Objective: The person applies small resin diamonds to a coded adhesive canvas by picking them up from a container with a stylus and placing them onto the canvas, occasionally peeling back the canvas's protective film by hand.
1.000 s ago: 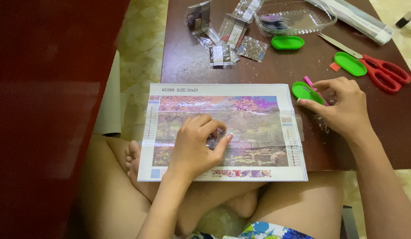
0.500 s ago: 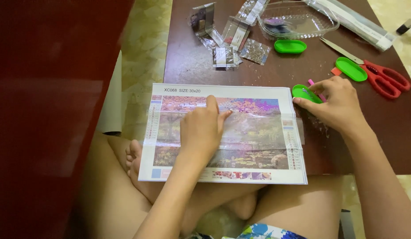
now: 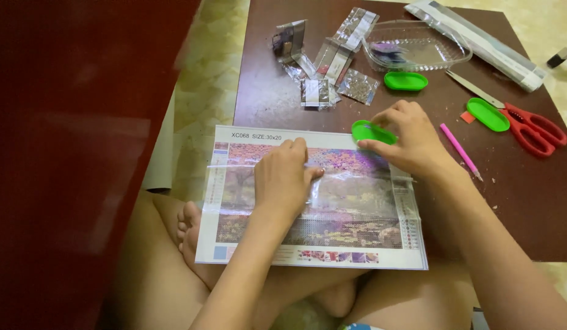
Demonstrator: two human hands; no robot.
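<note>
A diamond-painting canvas (image 3: 369,244) with a colourful printed picture lies at the near edge of the dark brown table (image 3: 527,183). A clear plastic film (image 3: 350,186) covers its middle. My left hand (image 3: 284,180) presses flat on the film, fingers pointing toward the canvas top. My right hand (image 3: 405,142) holds a small green oval tray (image 3: 370,132) at the canvas's upper edge. A pink pen (image 3: 459,150) lies loose on the table to the right of that hand.
Two more green oval trays (image 3: 405,80) (image 3: 487,113) and red-handled scissors (image 3: 534,129) lie at the right. Several small clear bead packets (image 3: 323,58) and a clear plastic tub (image 3: 417,46) sit at the back. My bare crossed legs are under the canvas.
My right hand carried the green tray left, from beside the canvas to its top edge, and left the pink pen on the table. My left hand slid up the film.
</note>
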